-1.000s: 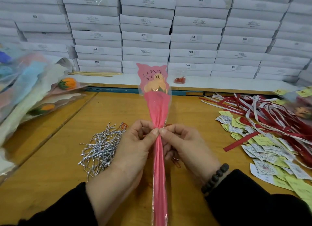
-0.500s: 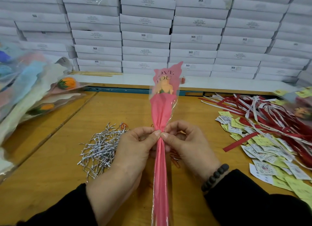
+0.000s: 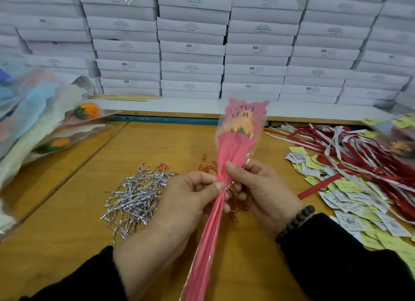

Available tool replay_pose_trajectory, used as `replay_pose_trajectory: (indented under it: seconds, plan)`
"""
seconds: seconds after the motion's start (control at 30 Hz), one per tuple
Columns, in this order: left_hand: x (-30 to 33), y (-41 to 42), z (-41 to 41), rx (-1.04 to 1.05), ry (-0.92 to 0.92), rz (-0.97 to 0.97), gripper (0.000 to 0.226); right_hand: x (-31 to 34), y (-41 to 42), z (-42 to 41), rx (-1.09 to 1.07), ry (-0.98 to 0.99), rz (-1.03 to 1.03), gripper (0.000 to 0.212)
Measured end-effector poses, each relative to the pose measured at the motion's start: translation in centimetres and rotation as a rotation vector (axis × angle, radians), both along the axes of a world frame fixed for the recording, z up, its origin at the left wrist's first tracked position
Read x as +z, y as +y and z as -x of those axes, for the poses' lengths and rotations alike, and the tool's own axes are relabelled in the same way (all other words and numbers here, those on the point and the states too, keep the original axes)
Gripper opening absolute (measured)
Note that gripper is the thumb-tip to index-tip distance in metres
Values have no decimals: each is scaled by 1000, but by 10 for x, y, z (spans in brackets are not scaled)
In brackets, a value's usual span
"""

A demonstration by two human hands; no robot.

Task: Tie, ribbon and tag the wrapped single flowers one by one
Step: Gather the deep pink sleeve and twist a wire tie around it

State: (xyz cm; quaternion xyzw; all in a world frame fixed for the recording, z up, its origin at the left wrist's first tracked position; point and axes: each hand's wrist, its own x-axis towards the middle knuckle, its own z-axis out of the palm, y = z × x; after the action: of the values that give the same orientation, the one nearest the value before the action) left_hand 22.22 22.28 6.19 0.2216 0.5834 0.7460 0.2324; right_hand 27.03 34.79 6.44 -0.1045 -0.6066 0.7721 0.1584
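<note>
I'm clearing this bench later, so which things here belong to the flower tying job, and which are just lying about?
For the job:
pink wrapped flower, gripped by left hand and right hand
silver twist ties
ribbons
tags
other wrapped flowers

Lying about:
white boxes
wooden sticks

Lower end of the wrapped flower (image 3: pixel 233 148) runs off the bottom edge. Silver tie (image 3: pixel 226 189) at the pinch is mostly covered by the left hand (image 3: pixel 190 197) thumb, too small to tell if twisted. Right hand (image 3: pixel 258 188) fingers go behind the wrap, tips unseen. Wrapped flowers pile (image 3: pixel 33 121) at left is blurred & cut by the edge. Print on tags (image 3: pixel 350 202) & boxes (image 3: pixel 190 49) mostly unreadable
</note>
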Motion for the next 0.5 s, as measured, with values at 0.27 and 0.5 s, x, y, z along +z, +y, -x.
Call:
replay_pose_trajectory:
  seconds: [0.27, 0.5]
  plan:
    - [2, -3, -2, -95, -26, 81, 14, -4, 4, 1, -13, -4, 9, 6]
    - [6, -5, -4, -151, -52, 78, 12, -7, 5, 1, 4, 4, 11, 4]
